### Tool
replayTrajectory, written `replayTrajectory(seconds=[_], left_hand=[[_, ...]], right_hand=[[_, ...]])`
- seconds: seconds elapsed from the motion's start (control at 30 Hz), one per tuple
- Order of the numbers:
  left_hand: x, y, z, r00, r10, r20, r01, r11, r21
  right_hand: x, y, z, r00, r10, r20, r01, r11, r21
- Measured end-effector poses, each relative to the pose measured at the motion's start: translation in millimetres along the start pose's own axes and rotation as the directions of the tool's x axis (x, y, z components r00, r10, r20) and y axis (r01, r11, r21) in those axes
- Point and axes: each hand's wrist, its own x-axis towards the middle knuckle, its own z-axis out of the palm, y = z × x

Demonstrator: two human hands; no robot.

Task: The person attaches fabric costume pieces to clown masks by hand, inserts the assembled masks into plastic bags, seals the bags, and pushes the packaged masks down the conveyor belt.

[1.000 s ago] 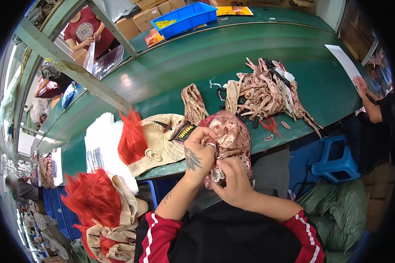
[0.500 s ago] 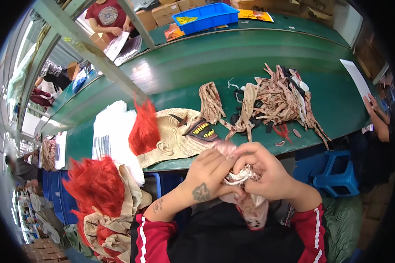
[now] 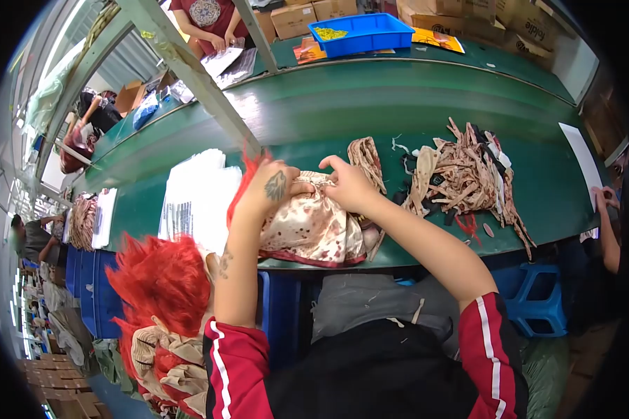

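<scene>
A blood-spotted cream cloth piece with a dark red hem lies spread over the mask at the green table's front edge. My left hand has its fingers closed on the cloth's gathered upper left edge. Just right of it, my right hand pinches the same gathered edge. Most of the mask is hidden beneath; some red hair shows beside my left wrist. Behind my right hand lies a folded spotted strip bundle.
White printed sheets lie left, a tangled heap of spotted strips right. Red-haired masks are piled at lower left. A blue tray stands at the back, a blue stool at right. Co-workers' hands show across the table.
Both hands have moved forward from near my body to over the table. The cloth, bunched up before, is now spread across the mask. The view has shifted.
</scene>
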Motion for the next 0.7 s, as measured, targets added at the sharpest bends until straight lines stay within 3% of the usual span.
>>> replayTrajectory(seconds=[0.03,0.07,0.17,0.23,0.3,0.37,0.43,0.47,0.53,0.57,0.63,0.7], left_hand=[[4.1,-9.6,17.9,1.0,0.01,-0.016,-0.011,1.0,-0.027],[4.9,-20.1,40.4,0.993,0.063,-0.102,-0.059,0.997,0.044],[4.1,-8.7,38.2,0.988,-0.004,-0.157,0.007,1.0,0.021],[4.4,-8.2,36.1,0.99,-0.007,-0.14,0.011,1.0,0.021],[4.1,-8.9,38.1,0.992,-0.016,-0.128,0.019,1.0,0.02],[5.3,-9.1,38.1,0.992,-0.032,-0.125,0.031,0.999,-0.014],[5.6,-7.2,36.6,0.992,-0.034,-0.121,0.033,0.999,-0.012],[5.5,-6.3,35.7,0.992,-0.043,-0.116,0.042,0.999,-0.011],[5.3,-6.1,36.1,0.992,-0.035,-0.123,0.035,0.999,-0.001],[4.8,-5.8,35.8,0.991,-0.038,-0.127,0.039,0.999,0.004],[5.0,-5.4,34.5,0.993,-0.037,-0.112,0.04,0.999,0.026],[4.8,-4.7,34.3,0.994,-0.044,-0.098,0.045,0.999,0.006]], right_hand=[[7.0,4.0,0.6,0.997,-0.057,-0.054,0.033,0.927,-0.374],[12.8,20.1,3.2,0.984,-0.143,-0.106,0.086,0.902,-0.423],[7.7,9.0,-10.2,0.978,-0.162,-0.132,0.106,0.93,-0.353],[9.2,3.8,-27.6,0.989,-0.081,-0.128,0.044,0.963,-0.266],[20.7,5.8,-46.3,0.936,-0.267,-0.23,0.112,0.845,-0.523],[28.7,6.4,-59.5,0.898,-0.278,-0.34,-0.029,0.735,-0.678],[46.5,32.7,-72.4,0.91,-0.13,-0.394,-0.226,0.641,-0.733],[56.6,53.2,-78.0,0.906,-0.132,-0.401,-0.23,0.642,-0.731],[77.0,92.2,-88.9,0.922,0.186,-0.339,-0.338,0.812,-0.475],[84.3,100.0,-94.9,0.922,0.182,-0.341,-0.336,0.814,-0.473],[93.8,102.1,-101.2,0.922,0.382,-0.059,-0.361,0.795,-0.488],[87.4,96.3,-91.7,0.925,0.378,-0.048,-0.348,0.786,-0.511]])
